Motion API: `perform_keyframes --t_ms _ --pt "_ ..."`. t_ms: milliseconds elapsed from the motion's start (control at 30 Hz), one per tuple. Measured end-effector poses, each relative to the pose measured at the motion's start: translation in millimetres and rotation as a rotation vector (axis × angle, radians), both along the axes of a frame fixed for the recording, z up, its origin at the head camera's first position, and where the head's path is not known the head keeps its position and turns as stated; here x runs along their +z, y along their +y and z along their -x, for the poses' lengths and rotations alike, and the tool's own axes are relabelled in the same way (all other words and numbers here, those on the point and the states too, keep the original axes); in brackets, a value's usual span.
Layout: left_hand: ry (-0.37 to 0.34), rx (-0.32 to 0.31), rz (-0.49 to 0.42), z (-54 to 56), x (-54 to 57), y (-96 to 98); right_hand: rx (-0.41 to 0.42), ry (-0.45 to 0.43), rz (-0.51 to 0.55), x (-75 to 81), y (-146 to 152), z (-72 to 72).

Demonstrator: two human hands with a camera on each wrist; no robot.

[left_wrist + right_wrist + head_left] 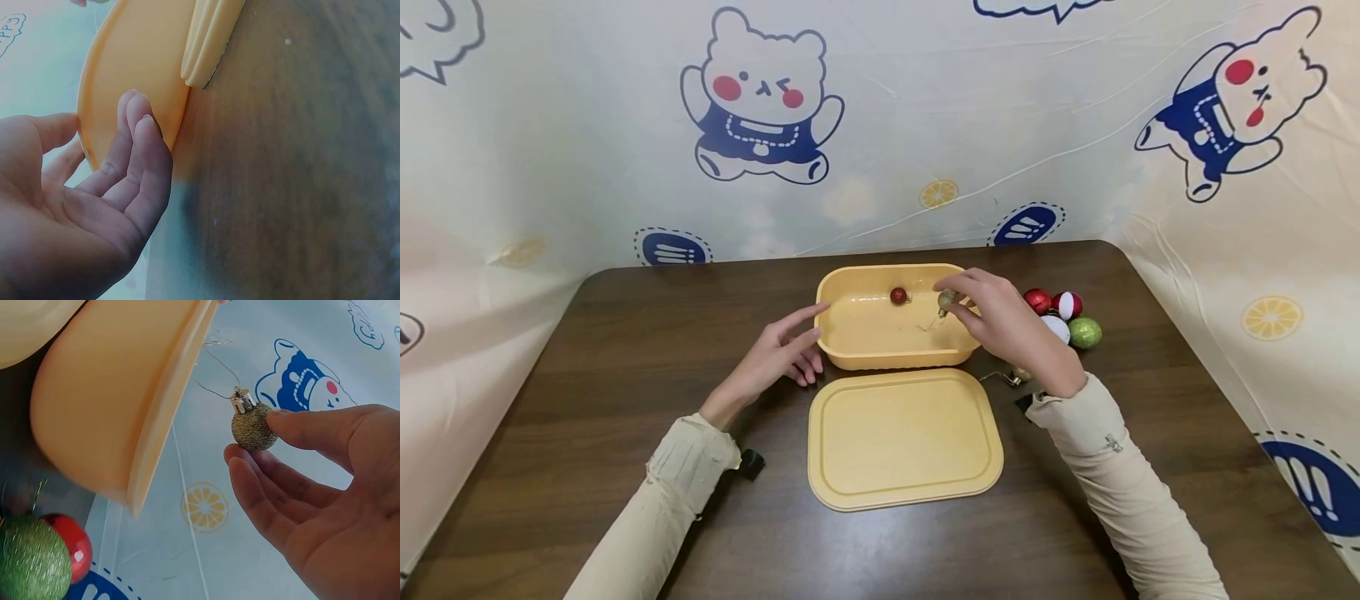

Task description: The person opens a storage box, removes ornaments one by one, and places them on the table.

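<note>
My right hand (1000, 312) pinches a small gold glitter Christmas bauble (253, 425) between thumb and fingers. Its metal cap and thin string loop stick out past the fingertips. The bauble hangs over the right part of a yellow plastic box (880, 361). Inside that box, near the back wall, lies a small red bauble (898, 296). At the box's left end my left hand (775, 354) touches the rim with extended fingers, the others loosely bent beside the wall. The left wrist view shows the thumb against the box edge (85, 94).
A flat yellow lid (906, 439) lies in front of the box. Right of it sit red (1037, 300), white (1057, 328), red-and-white (1067, 305) and green glitter (1085, 333) baubles. Another gold bauble (1021, 375) lies partly under the right forearm. A printed cloth (895, 125) hangs behind the table.
</note>
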State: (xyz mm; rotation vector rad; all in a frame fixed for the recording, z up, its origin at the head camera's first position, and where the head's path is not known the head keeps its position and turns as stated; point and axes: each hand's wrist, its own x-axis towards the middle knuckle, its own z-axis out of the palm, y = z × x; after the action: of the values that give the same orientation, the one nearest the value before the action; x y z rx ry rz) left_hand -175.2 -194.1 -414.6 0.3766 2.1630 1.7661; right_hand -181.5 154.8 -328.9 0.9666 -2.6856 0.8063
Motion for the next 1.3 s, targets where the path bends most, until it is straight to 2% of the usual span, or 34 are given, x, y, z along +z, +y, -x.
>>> perform_keyframes --t_ms 133,367,700,1033,1300 --pt "-0.001 -0.003 0.001 0.6 -0.7 -0.2 -0.019 -0.006 0.025 -0.9 8.6 -4.7" --pt "0.005 -0.003 0.001 1.3 -1.5 -1.9 -0.052 0.075 0.034 -4.9 25.5 -10.6" --pt "0.003 -0.001 0.006 -0.5 -0.4 -1.2 -0.078 0.139 0.073 -5.6 46.4 -21.3" --pt "0.009 -0.010 0.008 0.2 -1.2 -1.4 -0.162 0.123 0.031 -9.2 75.1 -30.7" --pt "0.017 -0.014 0.008 -0.1 -1.1 -2.0 -0.190 0.097 0.013 -14.1 95.1 -36.4"
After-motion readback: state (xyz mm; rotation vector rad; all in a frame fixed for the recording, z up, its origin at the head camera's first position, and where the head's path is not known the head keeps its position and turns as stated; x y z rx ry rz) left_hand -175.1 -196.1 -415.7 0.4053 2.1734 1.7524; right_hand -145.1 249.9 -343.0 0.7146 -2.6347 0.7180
